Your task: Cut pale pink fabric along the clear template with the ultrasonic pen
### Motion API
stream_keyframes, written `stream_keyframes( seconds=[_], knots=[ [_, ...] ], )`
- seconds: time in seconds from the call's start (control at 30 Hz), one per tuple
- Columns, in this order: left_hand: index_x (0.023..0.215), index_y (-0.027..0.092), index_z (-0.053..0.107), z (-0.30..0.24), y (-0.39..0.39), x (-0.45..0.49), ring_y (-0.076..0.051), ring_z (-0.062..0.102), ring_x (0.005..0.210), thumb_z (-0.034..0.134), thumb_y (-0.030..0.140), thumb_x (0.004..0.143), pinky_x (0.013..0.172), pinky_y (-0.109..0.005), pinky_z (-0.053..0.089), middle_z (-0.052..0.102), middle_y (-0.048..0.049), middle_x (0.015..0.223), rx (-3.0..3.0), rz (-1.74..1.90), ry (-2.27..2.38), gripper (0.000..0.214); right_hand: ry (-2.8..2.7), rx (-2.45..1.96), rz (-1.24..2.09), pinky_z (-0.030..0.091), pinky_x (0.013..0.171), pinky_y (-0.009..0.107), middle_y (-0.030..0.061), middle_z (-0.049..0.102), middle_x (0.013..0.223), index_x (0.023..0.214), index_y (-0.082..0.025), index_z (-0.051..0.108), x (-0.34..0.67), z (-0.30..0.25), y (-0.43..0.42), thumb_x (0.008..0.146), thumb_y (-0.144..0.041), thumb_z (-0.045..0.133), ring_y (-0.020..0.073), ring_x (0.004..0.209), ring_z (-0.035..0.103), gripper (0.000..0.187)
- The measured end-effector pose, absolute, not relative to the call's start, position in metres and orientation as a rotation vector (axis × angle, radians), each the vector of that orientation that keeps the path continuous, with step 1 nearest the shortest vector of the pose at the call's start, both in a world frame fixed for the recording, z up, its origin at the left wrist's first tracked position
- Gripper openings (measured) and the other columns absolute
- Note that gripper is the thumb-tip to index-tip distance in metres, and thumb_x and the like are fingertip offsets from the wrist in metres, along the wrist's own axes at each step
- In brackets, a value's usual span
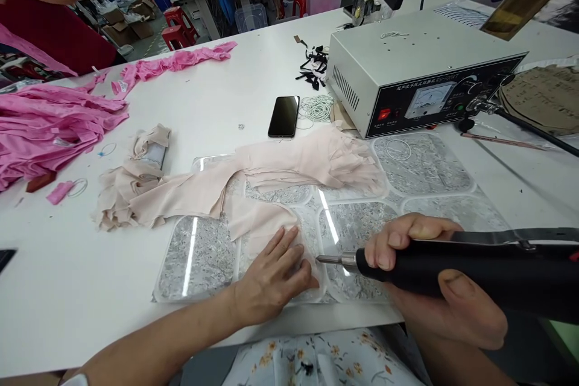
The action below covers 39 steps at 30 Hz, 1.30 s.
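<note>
My left hand (275, 277) lies with its fingers stretched out on a pale pink fabric piece (260, 220), pressing it on a grey speckled mat with clear rounded panels (203, 259). In my right hand (434, 277) is a black handheld ultrasonic welding gun (488, 265). Its metal tip points left, close to the fingers of my left hand and the fabric's right edge. Behind the left hand lies a layered stack of pale pink fabric pieces (307, 160). A strip runs from it leftwards to a crumpled fabric bundle (120, 193).
A control box (425, 66) with a dial and cable stands at the back right. A phone (283, 116) and coiled pale cord (316, 108) lie beside it. Bright pink fabric (58, 120) is heaped at the left, near a person in red (54, 18).
</note>
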<state>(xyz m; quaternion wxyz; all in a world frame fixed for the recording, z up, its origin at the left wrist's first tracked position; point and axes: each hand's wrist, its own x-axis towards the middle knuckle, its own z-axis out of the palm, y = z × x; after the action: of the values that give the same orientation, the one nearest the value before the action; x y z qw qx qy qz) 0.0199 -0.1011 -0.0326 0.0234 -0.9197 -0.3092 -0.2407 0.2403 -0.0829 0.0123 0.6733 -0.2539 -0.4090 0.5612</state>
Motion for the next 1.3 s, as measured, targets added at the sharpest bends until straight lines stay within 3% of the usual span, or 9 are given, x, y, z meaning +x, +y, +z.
stream_keyframes(
  seconds=[1.3],
  knots=[
    [0.089, 0.010, 0.057, -0.036, -0.103, 0.020, -0.036, 0.054, 0.126, 0.066, 0.030, 0.091, 0.106, -0.055, 0.047, 0.063, -0.0107, 0.096, -2.824, -0.773, -0.969, 0.022, -1.036, -0.588, 1.237, 0.053, 0.051, 0.032, 0.0000, 0.054, 0.074, 0.088, -0.024, 0.061, 0.230, 0.012, -0.085, 0.083, -0.034, 0.064, 0.0130, 0.056, 0.056, 0.011]
  ],
)
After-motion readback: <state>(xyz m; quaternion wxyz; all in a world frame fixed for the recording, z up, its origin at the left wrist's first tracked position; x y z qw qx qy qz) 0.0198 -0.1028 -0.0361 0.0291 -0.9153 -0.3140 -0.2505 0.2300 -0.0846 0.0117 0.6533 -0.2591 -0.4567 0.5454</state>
